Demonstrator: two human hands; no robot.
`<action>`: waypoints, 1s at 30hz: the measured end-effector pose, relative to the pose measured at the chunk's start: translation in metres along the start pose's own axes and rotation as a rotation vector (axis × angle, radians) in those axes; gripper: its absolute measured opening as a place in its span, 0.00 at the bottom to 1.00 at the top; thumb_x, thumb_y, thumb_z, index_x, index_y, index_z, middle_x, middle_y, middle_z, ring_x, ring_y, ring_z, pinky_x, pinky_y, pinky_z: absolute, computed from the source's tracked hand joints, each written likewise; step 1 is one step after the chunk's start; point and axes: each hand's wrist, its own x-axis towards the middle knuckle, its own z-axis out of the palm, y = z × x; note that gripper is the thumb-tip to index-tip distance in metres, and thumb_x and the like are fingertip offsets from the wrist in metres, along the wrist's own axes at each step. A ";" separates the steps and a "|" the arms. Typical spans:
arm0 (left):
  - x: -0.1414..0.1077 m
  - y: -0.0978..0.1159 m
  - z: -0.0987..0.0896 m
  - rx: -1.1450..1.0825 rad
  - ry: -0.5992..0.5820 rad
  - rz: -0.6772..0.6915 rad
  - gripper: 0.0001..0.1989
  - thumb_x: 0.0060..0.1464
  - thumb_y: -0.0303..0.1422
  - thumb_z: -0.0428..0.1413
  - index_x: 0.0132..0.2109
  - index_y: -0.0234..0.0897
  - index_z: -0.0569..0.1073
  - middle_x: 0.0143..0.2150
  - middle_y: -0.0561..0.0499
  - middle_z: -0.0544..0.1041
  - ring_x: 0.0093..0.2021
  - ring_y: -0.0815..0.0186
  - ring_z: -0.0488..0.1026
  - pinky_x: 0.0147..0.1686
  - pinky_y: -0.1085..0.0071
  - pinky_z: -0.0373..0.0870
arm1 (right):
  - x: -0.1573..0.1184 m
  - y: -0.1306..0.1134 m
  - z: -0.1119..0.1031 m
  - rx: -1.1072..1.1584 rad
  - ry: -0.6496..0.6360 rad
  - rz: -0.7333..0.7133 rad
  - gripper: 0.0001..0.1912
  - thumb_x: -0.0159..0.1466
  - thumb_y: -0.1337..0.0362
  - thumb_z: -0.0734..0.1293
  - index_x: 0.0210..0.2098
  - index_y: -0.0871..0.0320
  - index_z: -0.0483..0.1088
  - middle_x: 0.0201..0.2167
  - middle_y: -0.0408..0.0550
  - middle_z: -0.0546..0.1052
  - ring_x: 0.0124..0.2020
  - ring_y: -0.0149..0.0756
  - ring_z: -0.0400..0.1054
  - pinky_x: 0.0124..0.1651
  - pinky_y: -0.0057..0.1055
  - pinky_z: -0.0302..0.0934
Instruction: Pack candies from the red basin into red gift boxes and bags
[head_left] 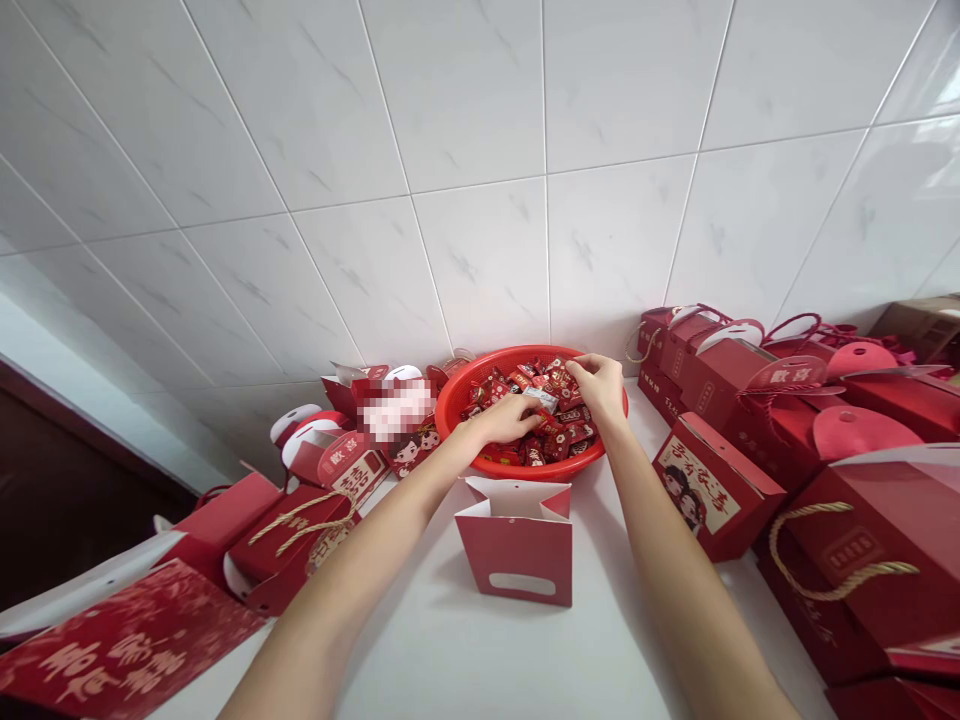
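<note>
A round red plastic basket (457,385) full of small red-wrapped candies (559,445) stands against the tiled wall. Inside it, my left hand (514,418) reaches over the candies from the left, its fingers closed round something I cannot make out beside a white-and-silver wrapper (541,400). At the basket's right side my right hand (598,385) pinches at the candies, fingertips together; what they hold is too small to tell. In front of the basket, between my forearms, an open red paper box (517,545) with a white oval on its front stands upright on the white table.
Red gift boxes with rope handles (300,530) line the table's left side. More red boxes (757,390) are piled on the right, one with a printed couple (712,490) near my right forearm. A brown carton (919,325) sits at the far right. White tiles (480,260) rise behind.
</note>
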 end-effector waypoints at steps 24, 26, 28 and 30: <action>-0.005 0.001 -0.009 -0.436 0.193 -0.066 0.10 0.52 0.37 0.60 0.37 0.35 0.79 0.38 0.49 0.82 0.39 0.61 0.75 0.43 0.67 0.71 | 0.002 -0.027 -0.013 0.841 -0.327 0.378 0.09 0.58 0.60 0.72 0.30 0.56 0.69 0.26 0.47 0.78 0.31 0.41 0.77 0.35 0.36 0.73; -0.006 -0.001 -0.011 -0.539 0.279 -0.085 0.11 0.50 0.37 0.61 0.36 0.34 0.77 0.37 0.49 0.80 0.39 0.62 0.75 0.44 0.66 0.71 | 0.003 -0.033 -0.016 0.852 -0.382 0.387 0.09 0.61 0.59 0.70 0.30 0.55 0.67 0.26 0.47 0.78 0.31 0.40 0.76 0.34 0.36 0.73; -0.007 -0.003 -0.013 -0.629 0.347 -0.106 0.11 0.49 0.37 0.62 0.37 0.34 0.76 0.38 0.48 0.79 0.40 0.62 0.75 0.45 0.65 0.71 | 0.003 -0.037 -0.019 0.872 -0.394 0.416 0.09 0.62 0.60 0.69 0.30 0.55 0.67 0.26 0.46 0.78 0.27 0.36 0.74 0.31 0.32 0.72; -0.008 -0.004 -0.015 -0.699 0.404 -0.107 0.13 0.49 0.36 0.62 0.41 0.34 0.77 0.42 0.48 0.79 0.42 0.62 0.75 0.45 0.66 0.72 | 0.002 -0.042 -0.022 0.899 -0.371 0.470 0.08 0.64 0.62 0.67 0.30 0.56 0.67 0.25 0.44 0.77 0.22 0.30 0.69 0.27 0.26 0.68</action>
